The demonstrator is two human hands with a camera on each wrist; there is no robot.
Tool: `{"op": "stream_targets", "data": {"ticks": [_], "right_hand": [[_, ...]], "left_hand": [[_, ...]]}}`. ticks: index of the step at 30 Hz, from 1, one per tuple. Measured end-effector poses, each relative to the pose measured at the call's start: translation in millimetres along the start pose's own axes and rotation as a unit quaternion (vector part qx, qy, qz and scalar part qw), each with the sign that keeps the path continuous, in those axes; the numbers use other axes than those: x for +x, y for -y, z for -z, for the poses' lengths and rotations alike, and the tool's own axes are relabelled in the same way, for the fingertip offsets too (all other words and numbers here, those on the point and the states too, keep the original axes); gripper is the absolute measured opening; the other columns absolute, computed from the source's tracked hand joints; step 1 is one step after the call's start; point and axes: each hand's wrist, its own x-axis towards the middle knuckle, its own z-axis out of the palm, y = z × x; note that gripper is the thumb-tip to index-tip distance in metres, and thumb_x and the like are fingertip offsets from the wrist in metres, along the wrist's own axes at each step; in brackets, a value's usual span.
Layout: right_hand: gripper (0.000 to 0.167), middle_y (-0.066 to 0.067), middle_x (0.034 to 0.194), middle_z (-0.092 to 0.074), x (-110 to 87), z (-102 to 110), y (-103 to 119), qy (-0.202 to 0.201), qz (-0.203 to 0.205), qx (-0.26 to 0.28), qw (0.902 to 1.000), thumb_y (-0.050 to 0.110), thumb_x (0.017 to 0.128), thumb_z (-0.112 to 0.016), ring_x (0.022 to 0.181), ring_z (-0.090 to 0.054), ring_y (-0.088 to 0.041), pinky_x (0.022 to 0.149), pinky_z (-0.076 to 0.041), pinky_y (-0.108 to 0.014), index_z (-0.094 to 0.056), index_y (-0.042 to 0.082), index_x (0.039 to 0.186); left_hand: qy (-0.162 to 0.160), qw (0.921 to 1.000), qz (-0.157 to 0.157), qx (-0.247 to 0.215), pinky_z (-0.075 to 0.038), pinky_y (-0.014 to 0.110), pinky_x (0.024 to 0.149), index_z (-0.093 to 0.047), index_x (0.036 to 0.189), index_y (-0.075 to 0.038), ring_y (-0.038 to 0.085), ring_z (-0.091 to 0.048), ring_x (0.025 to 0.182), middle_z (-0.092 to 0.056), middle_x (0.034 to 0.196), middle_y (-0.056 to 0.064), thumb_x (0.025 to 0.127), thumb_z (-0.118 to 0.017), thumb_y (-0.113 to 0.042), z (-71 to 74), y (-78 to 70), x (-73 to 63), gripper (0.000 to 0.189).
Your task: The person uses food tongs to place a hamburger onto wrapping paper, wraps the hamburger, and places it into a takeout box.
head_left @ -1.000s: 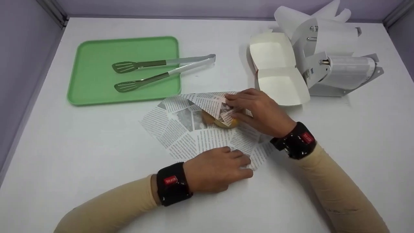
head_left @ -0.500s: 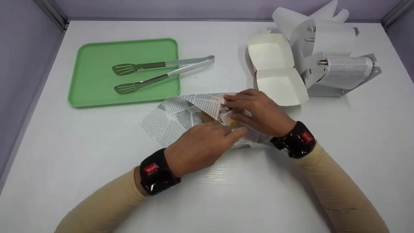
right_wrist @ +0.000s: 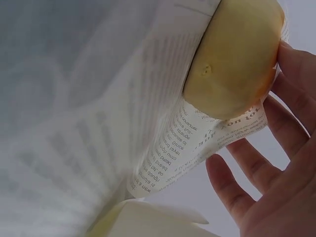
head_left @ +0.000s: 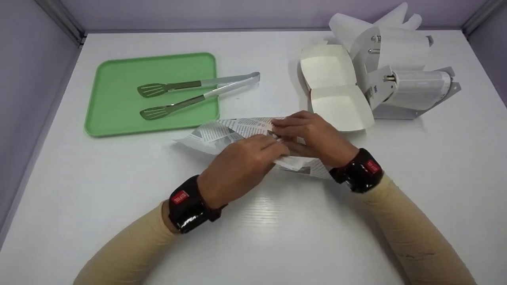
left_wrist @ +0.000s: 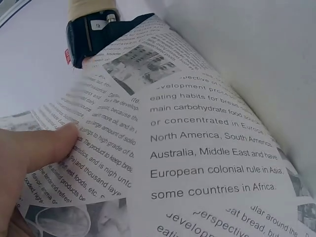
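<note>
A sheet of newsprint-patterned wrapping paper [head_left: 216, 134] lies partly folded over a round bun. That bun [right_wrist: 232, 59] shows in the right wrist view but is hidden in the head view. My left hand [head_left: 241, 166] holds the lifted near edge of the sheet. In the left wrist view its thumb [left_wrist: 47, 148] lies against the raised paper [left_wrist: 207, 148]. Opposite it, my right hand [head_left: 319, 138] presses the folded far flap down over the bun. The right wrist view has the right fingers [right_wrist: 286, 126] spread, with some touching the bun and the paper.
A green tray [head_left: 115, 95] with metal tongs [head_left: 190, 85] across it is at the back left. Behind my right hand stands an unfolded white carton [head_left: 340, 105]. Right of that is a metal stand holding rolls of film [head_left: 416, 87].
My left hand has moved up and away from me, lifting the paper's near edge toward the bun. The right hand has stayed almost in place on the far flap.
</note>
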Motion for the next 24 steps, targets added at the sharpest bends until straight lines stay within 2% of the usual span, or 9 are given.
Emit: {"op": "stream_targets", "data": {"ticks": [4, 9, 13, 15, 17, 18, 20, 22, 24], "right_hand": [[0.038, -0.004, 0.139, -0.065, 1.8, 2, -1, 0.019, -0.001, 0.018, 0.9997, 0.011, 0.092, -0.073, 0.128, -0.061, -0.022, 0.106, -0.05, -0.039, -0.071, 0.016, 0.129], [0.035, -0.004, 0.141, -0.063, 0.5, 10, -4, 0.07, -0.029, 0.081, 0.9938, 0.004, 0.098, -0.063, 0.131, -0.06, -0.021, 0.11, -0.048, -0.042, -0.069, 0.015, 0.131], [0.038, -0.002, 0.139, -0.065, -1.7, 14, -6, 0.097, -0.056, 0.162, 0.9805, 0.024, 0.11, -0.042, 0.128, -0.062, -0.017, 0.11, -0.048, -0.039, -0.061, 0.014, 0.141], [0.048, 0.002, 0.137, -0.066, -2.6, 16, -7, 0.101, -0.062, 0.185, 0.9757, 0.036, 0.112, -0.027, 0.124, -0.065, -0.013, 0.107, -0.05, -0.036, -0.058, 0.018, 0.144], [0.058, 0.004, 0.13, -0.071, -2.6, 18, -7, 0.104, -0.055, 0.191, 0.9744, 0.048, 0.11, -0.02, 0.117, -0.068, -0.011, 0.102, -0.052, -0.035, -0.062, 0.021, 0.14], [0.057, 0.005, 0.126, -0.072, -2.4, 18, -7, 0.11, -0.048, 0.186, 0.9753, 0.052, 0.109, -0.025, 0.114, -0.069, -0.011, 0.1, -0.053, -0.035, -0.064, 0.022, 0.137], [0.05, 0.008, 0.122, -0.073, -2.0, 19, -7, 0.116, -0.041, 0.145, 0.9818, 0.057, 0.103, -0.044, 0.11, -0.068, -0.009, 0.096, -0.054, -0.034, -0.068, 0.023, 0.131], [0.044, 0.008, 0.117, -0.073, -1.6, 20, -6, 0.125, -0.042, 0.112, 0.9849, 0.052, 0.094, -0.066, 0.106, -0.067, -0.01, 0.094, -0.053, -0.035, -0.07, 0.021, 0.125], [0.049, 0.008, 0.118, -0.072, -2.2, 20, -4, 0.136, -0.056, 0.088, 0.9852, 0.043, 0.083, -0.082, 0.108, -0.065, -0.011, 0.095, -0.053, -0.036, -0.069, 0.021, 0.125]], "left_hand": [[-0.011, 0.9991, 0.032, -0.027, -0.059, 0.027, 0.079, -0.07, 0.101, -0.007, 0.016, -0.072, 0.092, -0.074, 0.097, 0.004, 0.097, -0.067, -0.008, 2.2, 6.2, 0.7, 0.006], [0.001, 0.9937, 0.093, -0.063, -0.058, 0.027, 0.073, -0.067, 0.097, -0.004, 0.013, -0.069, 0.084, -0.073, 0.092, 0.004, 0.099, -0.064, -0.009, 6.4, 15.9, 0.1, 0.006], [0.01, 0.9894, 0.129, -0.065, -0.053, 0.026, 0.065, -0.064, 0.094, -0.004, 0.012, -0.06, 0.074, -0.069, 0.086, 0.003, 0.099, -0.062, -0.009, 6.8, 23.6, 0.4, 0.007], [0.013, 0.9883, 0.138, -0.063, -0.051, 0.026, 0.063, -0.064, 0.093, -0.004, 0.012, -0.058, 0.072, -0.068, 0.084, 0.003, 0.099, -0.061, -0.01, 6.1, 27.4, 0.9, 0.009], [0.016, 0.9871, 0.148, -0.058, -0.051, 0.026, 0.064, -0.063, 0.094, -0.005, 0.012, -0.058, 0.073, -0.066, 0.083, 0.003, 0.1, -0.061, -0.012, 4.8, 31.6, 1.8, 0.01], [0.018, 0.9861, 0.155, -0.057, -0.05, 0.026, 0.063, -0.063, 0.094, -0.005, 0.012, -0.058, 0.072, -0.065, 0.083, 0.003, 0.1, -0.061, -0.012, 3.9, 33.9, 2.2, 0.01], [0.022, 0.9838, 0.169, -0.057, -0.048, 0.027, 0.063, -0.063, 0.094, -0.005, 0.013, -0.057, 0.072, -0.064, 0.081, 0.003, 0.101, -0.06, -0.014, 1.8, 39.1, 3.3, 0.011], [0.032, 0.9799, 0.188, -0.057, -0.047, 0.027, 0.062, -0.063, 0.096, -0.006, 0.013, -0.056, 0.071, -0.064, 0.08, 0.002, 0.101, -0.06, -0.017, -0.4, 44.7, 4.9, 0.013], [0.041, 0.976, 0.206, -0.059, -0.045, 0.028, 0.061, -0.064, 0.097, -0.007, 0.014, -0.055, 0.07, -0.064, 0.08, 0.002, 0.102, -0.06, -0.019, -2.5, 50.0, 6.6, 0.014]]}}
